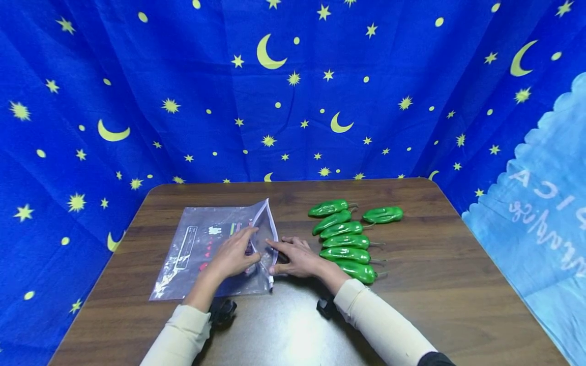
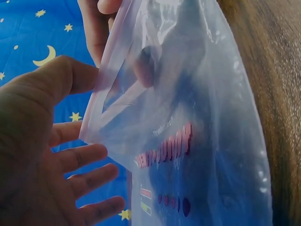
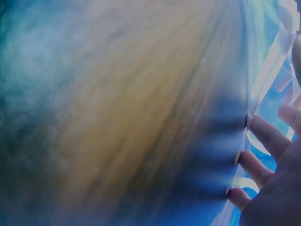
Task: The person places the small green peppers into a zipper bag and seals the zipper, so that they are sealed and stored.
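A clear zip bag with pink and white print lies flat on the table, its mouth gaping to the right. At that mouth my left hand pinches one film edge between thumb and index finger; its other fingers spread loosely in the left wrist view. Opposite, my right hand holds the other rim with fingers on either side of the film. One fingertip shows through the plastic. In the right wrist view several fingertips touch a blurred brown surface. The bag's slider sits at the near corner.
Several green peppers lie in a column just right of my right hand, with another pepper apart at the back. Behind the wooden table hangs a blue star-patterned curtain. A light blue cloth hangs at right.
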The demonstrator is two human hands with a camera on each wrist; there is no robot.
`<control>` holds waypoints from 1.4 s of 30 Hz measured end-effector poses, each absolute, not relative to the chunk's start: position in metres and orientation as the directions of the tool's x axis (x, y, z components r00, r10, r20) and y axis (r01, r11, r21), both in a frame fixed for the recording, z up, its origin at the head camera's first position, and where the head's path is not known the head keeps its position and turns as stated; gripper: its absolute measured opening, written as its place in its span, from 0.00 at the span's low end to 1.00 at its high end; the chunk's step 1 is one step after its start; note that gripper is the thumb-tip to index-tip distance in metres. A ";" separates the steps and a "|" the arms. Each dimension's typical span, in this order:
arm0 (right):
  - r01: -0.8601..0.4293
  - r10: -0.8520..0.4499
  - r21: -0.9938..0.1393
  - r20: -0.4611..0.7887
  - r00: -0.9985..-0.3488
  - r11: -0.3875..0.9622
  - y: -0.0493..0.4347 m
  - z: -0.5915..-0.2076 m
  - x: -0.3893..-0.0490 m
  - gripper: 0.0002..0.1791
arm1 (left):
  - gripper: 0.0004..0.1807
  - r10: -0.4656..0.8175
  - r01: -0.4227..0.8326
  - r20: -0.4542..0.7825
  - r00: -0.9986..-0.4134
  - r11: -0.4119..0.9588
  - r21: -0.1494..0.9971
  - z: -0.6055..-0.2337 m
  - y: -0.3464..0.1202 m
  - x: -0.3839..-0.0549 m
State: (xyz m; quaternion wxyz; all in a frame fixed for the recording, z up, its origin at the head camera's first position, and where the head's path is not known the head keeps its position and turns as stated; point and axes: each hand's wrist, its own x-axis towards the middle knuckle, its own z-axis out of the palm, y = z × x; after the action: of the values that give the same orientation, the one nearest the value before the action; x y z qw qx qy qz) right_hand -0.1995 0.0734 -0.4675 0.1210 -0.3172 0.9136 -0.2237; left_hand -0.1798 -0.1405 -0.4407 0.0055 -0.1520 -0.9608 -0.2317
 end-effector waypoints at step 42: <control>-0.587 -0.597 -0.497 0.161 -0.786 0.639 0.100 -0.450 -0.193 0.42 | 0.39 0.201 0.287 0.216 -0.955 0.801 0.526 -0.446 -0.141 -0.180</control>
State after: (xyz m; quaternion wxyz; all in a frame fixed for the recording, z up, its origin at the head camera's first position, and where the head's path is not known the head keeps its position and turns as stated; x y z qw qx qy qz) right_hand -0.1930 0.0998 -0.4496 0.0088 -0.3268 0.9053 -0.2712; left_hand -0.1797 -0.1405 -0.4464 0.0751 -0.1289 -0.9459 -0.2883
